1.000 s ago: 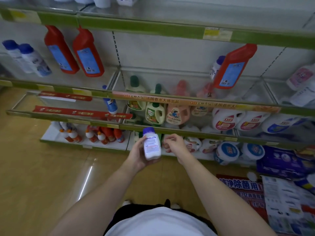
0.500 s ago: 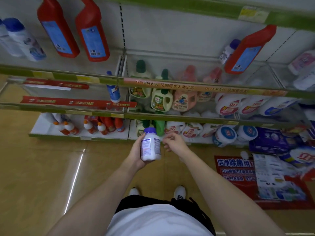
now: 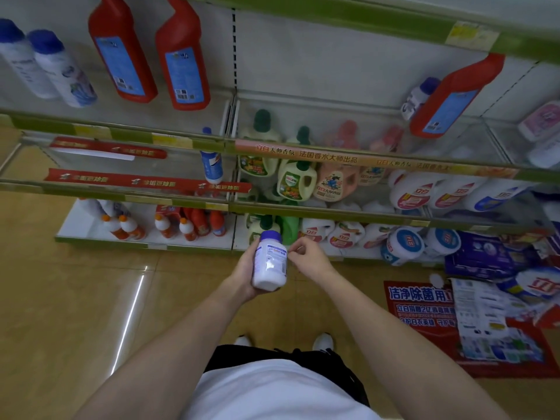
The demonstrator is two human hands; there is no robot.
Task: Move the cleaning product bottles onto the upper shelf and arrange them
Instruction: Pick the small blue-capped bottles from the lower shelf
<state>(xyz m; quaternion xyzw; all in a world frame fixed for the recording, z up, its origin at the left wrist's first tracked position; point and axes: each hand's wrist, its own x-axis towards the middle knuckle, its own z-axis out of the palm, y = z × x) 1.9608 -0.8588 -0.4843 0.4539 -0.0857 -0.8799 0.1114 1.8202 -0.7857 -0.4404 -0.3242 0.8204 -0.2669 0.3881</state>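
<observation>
You wear a plain white top that fills the bottom middle of the view, with no print or marking showing on it. Below its hem sit black trousers or shorts; which of the two cannot be told. A dark drawstring or cord lies at the waist on your right side. Your shoes are white, and only their toes show past the dark fabric. Both your forearms are bare, with no sleeve, watch or band visible down to your left hand and right hand.

A shop aisle: price-tagged shelves of detergent bottles.
</observation>
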